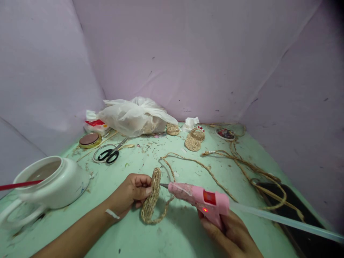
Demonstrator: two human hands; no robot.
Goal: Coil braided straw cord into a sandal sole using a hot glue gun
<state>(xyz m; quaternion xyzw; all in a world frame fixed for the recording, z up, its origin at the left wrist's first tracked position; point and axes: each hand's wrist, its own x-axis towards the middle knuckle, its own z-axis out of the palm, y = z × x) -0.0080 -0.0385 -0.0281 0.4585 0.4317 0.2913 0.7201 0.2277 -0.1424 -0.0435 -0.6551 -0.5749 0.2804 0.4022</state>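
My left hand (138,190) pinches a small coiled sole of braided straw rope (152,197) between thumb and fingers, holding it up on edge. From the sole a loose tail of braided rope (199,163) loops round and runs off to the right over the table. My right hand (228,233) is wrapped round the handle of a pink hot glue gun (199,197) whose red light is lit. Its metal nozzle points left, at or very near the sole's right side; whether it touches I cannot tell. A clear glue stick (285,218) sticks out of the gun's back.
A white pot (72,184) with a red strip in it stands at left. Behind are black-handled scissors (111,154), a round tin (90,140), a white plastic bag (137,118) and a finished straw slipper (194,139). Rope strands (249,166) and a dark board (298,218) lie at right.
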